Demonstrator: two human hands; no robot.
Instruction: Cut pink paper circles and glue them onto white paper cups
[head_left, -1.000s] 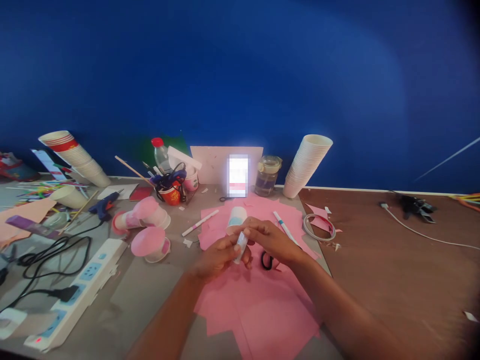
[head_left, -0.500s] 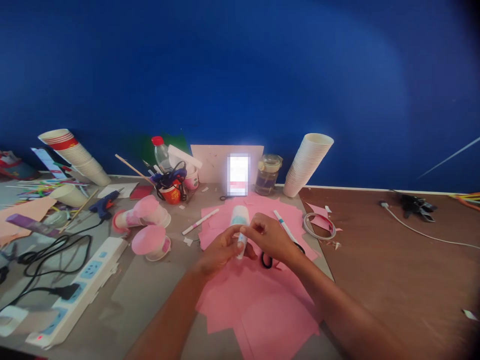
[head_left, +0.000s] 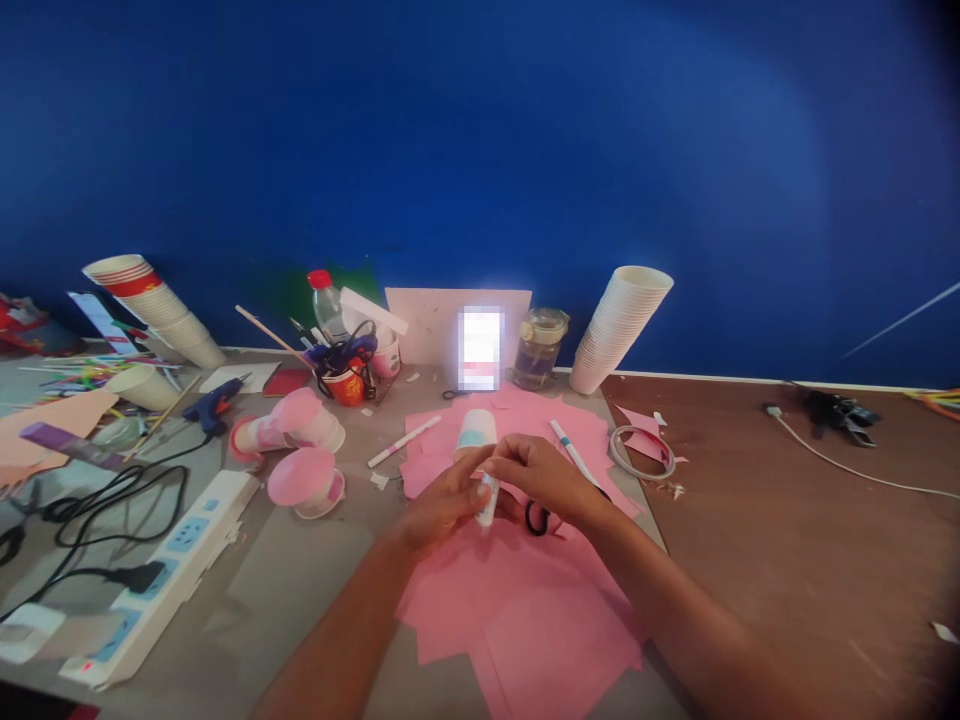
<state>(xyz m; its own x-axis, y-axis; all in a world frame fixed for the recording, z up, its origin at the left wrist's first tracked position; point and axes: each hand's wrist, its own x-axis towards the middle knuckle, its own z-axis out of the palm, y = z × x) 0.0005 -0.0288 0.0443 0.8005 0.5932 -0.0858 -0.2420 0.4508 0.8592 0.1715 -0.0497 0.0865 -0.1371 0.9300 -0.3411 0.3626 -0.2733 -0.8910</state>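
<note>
- Tube (head_left: 487,503), white, sits at the middle of the work, above the pink paper (head_left: 555,620), its long axis running roughly from 12 to 6 o'clock.
- Left hand (head_left: 442,508) comes in from 8 o'clock, thumb pressed on the tube and the other fingers curled beneath; this probably keeps the slim body from rolling or slipping.
- Right hand (head_left: 544,482) reaches from 4 o'clock, thumb and forefinger pinched together at the tube's upper end, perhaps so one hand can work that end while the other steadies it. Whether they grip a cap, I cannot tell.
- Cup (head_left: 475,432), white with a pale blue patch, stands at 12 o'clock just beyond the fingers, likely within reach yet out of their way.
- Scissors (head_left: 537,518) show black loops at 3 o'clock; one marker (head_left: 571,450) lies at 2, another (head_left: 405,442) at 10, all close by, seemingly for easy picking.
- Pink-topped cup (head_left: 304,482) rests at 9 on the grey counter (head_left: 285,600), apart from the paper.
- Tube looks: slim, smooth, faint print, paler toward 6 o'clock; its markings are too small to read.
</note>
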